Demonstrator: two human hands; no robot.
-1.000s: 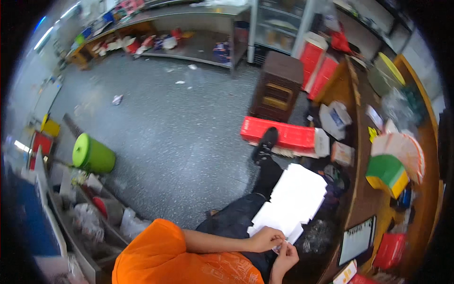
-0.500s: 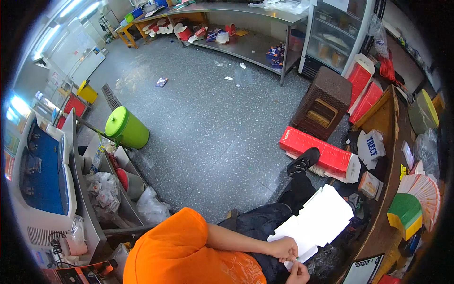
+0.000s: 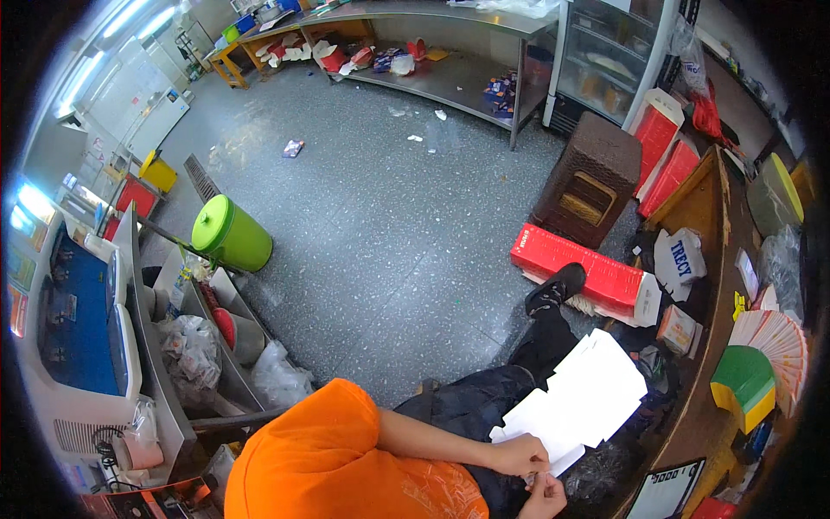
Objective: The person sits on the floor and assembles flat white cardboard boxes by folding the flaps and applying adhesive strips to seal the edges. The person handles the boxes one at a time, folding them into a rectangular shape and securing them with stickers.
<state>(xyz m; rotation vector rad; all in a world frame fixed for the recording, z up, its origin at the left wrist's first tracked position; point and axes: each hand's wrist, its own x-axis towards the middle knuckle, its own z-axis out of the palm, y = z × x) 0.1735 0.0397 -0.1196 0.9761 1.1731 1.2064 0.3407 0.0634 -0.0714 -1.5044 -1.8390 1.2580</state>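
Observation:
A flat white cardboard box blank (image 3: 577, 394), with notched edges and flaps, lies tilted across my lap. My left hand (image 3: 521, 456) is closed at its near corner, fingers bent inward. Close below it, my right hand (image 3: 543, 499) pinches at the same corner, and the fingertips of both hands nearly meet. A small pale piece shows between them, which looks like a flap of the blank; the fingers partly hide it.
Red folded cartons (image 3: 584, 272) lie by my shoe, beside a brown woven-pattern stool (image 3: 588, 180). A lidded green bin (image 3: 232, 233) stands on the left. To the right, a wooden shelf (image 3: 692, 381) holds fanned cartons (image 3: 769, 346). A steel table (image 3: 415, 12) and a glass-door fridge (image 3: 605, 65) stand behind.
My hands have drawn slightly closer together at the corner of the blank, with less white showing between the fingers. The blank has shifted only a little.

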